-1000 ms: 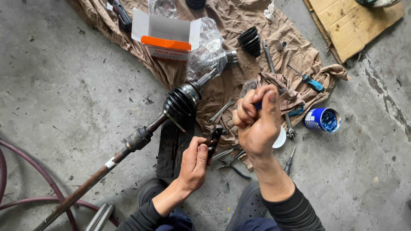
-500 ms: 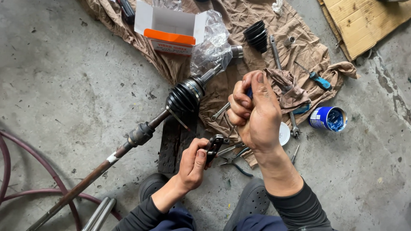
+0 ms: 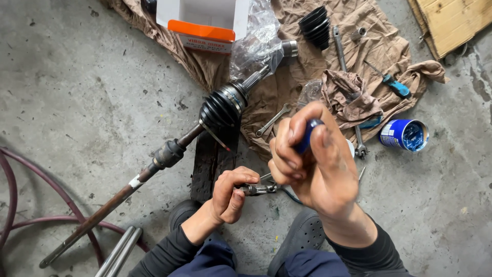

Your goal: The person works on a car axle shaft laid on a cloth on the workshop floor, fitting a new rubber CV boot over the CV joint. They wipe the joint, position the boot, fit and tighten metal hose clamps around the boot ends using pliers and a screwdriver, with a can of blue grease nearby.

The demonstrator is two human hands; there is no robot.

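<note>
My right hand [image 3: 315, 159] is raised close to the camera, fingers curled around a blue-handled tool [image 3: 307, 134] whose shaft is hidden. My left hand [image 3: 230, 195] is lower, near my knees, pinching a small dark metal part [image 3: 259, 189] between thumb and fingers. A long drive axle [image 3: 154, 164] lies diagonally on the concrete, its ribbed black rubber boot [image 3: 221, 107] resting over a dark wood block [image 3: 212, 159], its splined end under clear plastic wrap [image 3: 256, 43].
A brown cloth [image 3: 287, 82] holds a loose black boot [image 3: 315, 25], wrenches [image 3: 274, 119], a blue screwdriver [image 3: 392, 82] and a white-and-orange box [image 3: 202, 20]. A blue tin [image 3: 405, 135] stands right. Red hoses [image 3: 20, 205] curve at left; a wooden board [image 3: 451, 20] lies at top right.
My right hand has risen toward the camera with the blue-handled tool. My left hand keeps pinching the small metal part. The view has shifted slightly.
</note>
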